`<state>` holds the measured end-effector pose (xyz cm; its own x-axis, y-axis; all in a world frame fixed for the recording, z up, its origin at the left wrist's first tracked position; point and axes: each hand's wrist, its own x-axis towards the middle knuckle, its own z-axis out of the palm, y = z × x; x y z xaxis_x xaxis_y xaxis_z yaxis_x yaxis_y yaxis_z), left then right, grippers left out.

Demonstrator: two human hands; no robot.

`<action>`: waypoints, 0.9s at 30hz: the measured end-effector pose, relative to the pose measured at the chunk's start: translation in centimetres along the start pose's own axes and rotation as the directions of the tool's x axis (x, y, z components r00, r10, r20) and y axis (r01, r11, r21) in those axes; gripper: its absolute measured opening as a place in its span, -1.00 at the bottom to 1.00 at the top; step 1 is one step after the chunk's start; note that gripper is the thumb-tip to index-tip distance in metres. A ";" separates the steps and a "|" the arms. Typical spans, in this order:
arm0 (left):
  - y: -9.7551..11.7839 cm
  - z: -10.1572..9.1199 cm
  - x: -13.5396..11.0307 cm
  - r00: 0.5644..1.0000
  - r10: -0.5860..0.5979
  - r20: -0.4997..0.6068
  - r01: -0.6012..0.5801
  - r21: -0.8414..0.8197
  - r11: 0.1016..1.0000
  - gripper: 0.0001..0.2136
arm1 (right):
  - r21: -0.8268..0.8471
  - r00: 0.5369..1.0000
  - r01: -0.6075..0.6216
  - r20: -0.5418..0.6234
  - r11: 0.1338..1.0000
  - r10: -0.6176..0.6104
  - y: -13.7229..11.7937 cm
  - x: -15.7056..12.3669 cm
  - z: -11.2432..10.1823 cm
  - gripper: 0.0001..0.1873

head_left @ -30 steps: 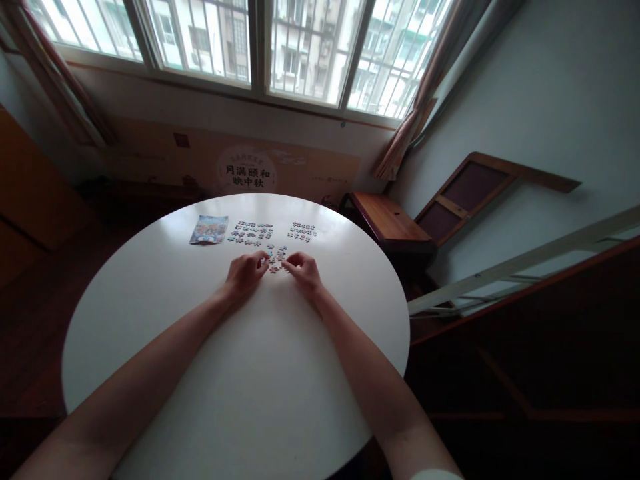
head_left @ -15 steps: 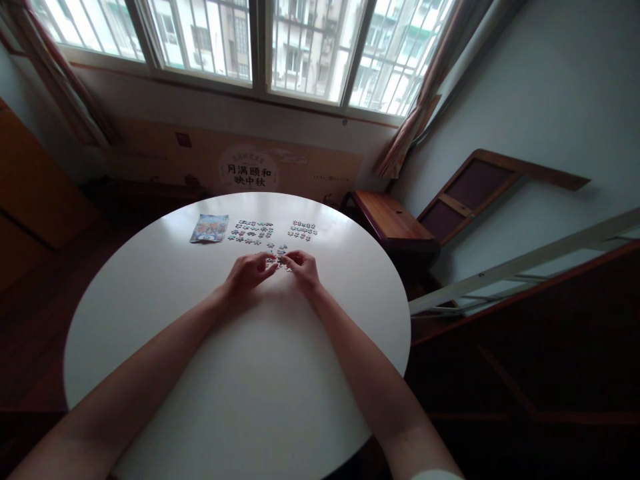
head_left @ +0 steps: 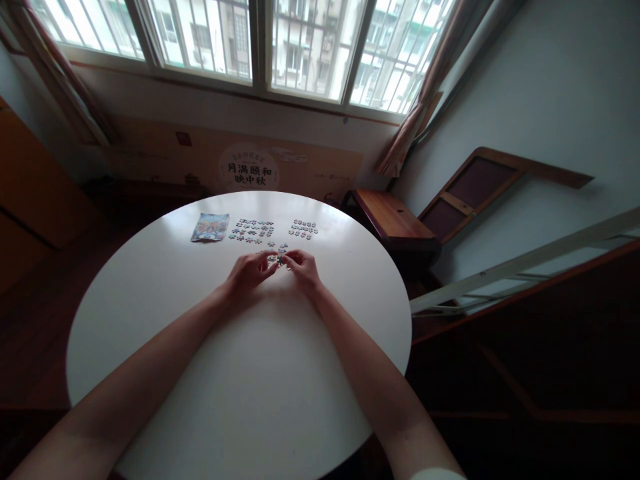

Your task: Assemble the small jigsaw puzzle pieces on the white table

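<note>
My right hand (head_left: 301, 265) pinches a small dark green jigsaw piece (head_left: 281, 260) between thumb and fingertips, low over the white table. Close by on the left is my left hand (head_left: 250, 269), its thumb and index finger apart around the near side of that piece. I cannot see any piece held in it. Loose jigsaw pieces (head_left: 283, 247) lie just beyond and under the fingertips, partly hidden by the hands. Farther back, rows of jigsaw pieces (head_left: 253, 231) are laid out, with a smaller group of pieces (head_left: 303, 229) to their right.
A colourful picture sheet (head_left: 211, 227) lies left of the rows on the round white table (head_left: 240, 387). Beyond the table's right edge stand a wooden stool-like seat (head_left: 393, 215) and a wooden frame (head_left: 475, 187) against the wall. Barred windows run along the back.
Both hands stay nearly in place, with only slight finger movement around the green jigsaw piece. The view has shifted very slightly.
</note>
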<state>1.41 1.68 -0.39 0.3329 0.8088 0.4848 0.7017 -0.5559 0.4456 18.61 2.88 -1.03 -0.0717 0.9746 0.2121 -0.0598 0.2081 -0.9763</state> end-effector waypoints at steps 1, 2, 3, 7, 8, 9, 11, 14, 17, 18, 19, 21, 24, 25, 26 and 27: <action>0.0 0.0 0.0 1.000 0.003 0.004 -0.003 0.000 1.000 -0.68 | 0.001 1.000 0.000 0.003 1.000 0.000 0.0 0.0 0.0 -0.64; -0.1 0.0 0.0 1.000 0.011 0.009 -0.011 0.002 1.000 -0.69 | 0.002 1.000 0.002 0.005 1.000 -0.002 0.0 0.0 0.0 -0.64; -0.1 0.1 0.0 1.000 0.020 0.011 -0.020 0.005 1.000 -0.69 | 0.001 1.000 0.006 0.009 1.000 -0.006 0.1 0.0 0.0 -0.64; -0.3 0.2 0.1 0.999 0.031 0.016 -0.031 0.023 0.999 -0.72 | -0.031 1.000 0.025 0.001 0.999 -0.025 0.4 0.1 -0.1 -0.70; -0.3 0.2 0.1 1.000 0.015 0.014 -0.015 0.030 0.999 -0.72 | -0.044 0.999 0.031 -0.009 0.999 -0.032 0.4 0.1 -0.1 -0.71; -0.2 0.2 0.1 1.000 -0.008 0.008 0.008 0.037 0.999 -0.71 | -0.058 0.999 0.037 -0.019 0.998 -0.039 0.5 0.1 -0.1 -0.72; -0.1 0.2 0.1 0.998 -0.062 -0.012 0.063 0.043 0.997 -0.69 | -0.086 0.998 0.047 -0.037 0.995 -0.050 0.5 0.1 -0.2 -0.73; 0.1 0.0 0.1 0.993 -0.110 -0.042 0.112 0.041 0.993 -0.67 | -0.120 0.998 0.051 -0.030 0.991 -0.055 0.6 0.0 -0.2 -0.75; 0.2 -0.1 0.1 0.992 -0.114 -0.048 0.116 0.052 0.992 -0.66 | -0.148 0.998 0.066 0.002 0.987 -0.066 0.6 -0.1 -0.2 -0.76; 0.2 -0.1 0.1 0.992 -0.112 -0.048 0.115 0.056 0.992 -0.66 | -0.155 0.997 0.075 0.013 0.985 -0.074 0.6 -0.2 -0.2 -0.76; 0.2 -0.1 0.1 0.993 -0.112 -0.048 0.115 0.061 0.991 -0.65 | -0.161 0.996 0.083 0.021 0.983 -0.081 0.6 -0.2 -0.2 -0.77; 0.2 -0.2 0.1 0.992 -0.115 -0.046 0.118 0.069 0.991 -0.65 | -0.171 0.996 0.094 0.024 0.981 -0.091 0.6 -0.2 -0.2 -0.77; 0.2 -0.1 0.1 0.992 -0.117 -0.054 0.121 0.080 0.989 -0.65 | -0.186 0.996 0.090 0.005 0.978 -0.090 0.6 -0.2 -0.2 -0.76; 0.1 -0.1 0.1 0.991 -0.116 -0.060 0.120 0.081 0.989 -0.65 | -0.193 0.996 0.090 0.005 0.977 -0.090 0.7 -0.2 -0.2 -0.76; 0.1 -0.1 0.1 0.991 -0.114 -0.067 0.119 0.082 0.989 -0.65 | -0.200 0.996 0.093 0.010 0.975 -0.093 0.7 -0.2 -0.2 -0.76; 0.0 0.0 0.1 0.991 -0.112 -0.073 0.118 0.082 0.990 -0.65 | -0.208 0.995 0.099 0.019 0.973 -0.097 0.8 -0.2 -0.2 -0.76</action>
<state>1.46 1.75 -0.28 0.2054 0.8496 0.4859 0.7855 -0.4392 0.4359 18.81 2.86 -1.84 -0.0849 0.9479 0.3069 0.1419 0.3164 -0.9380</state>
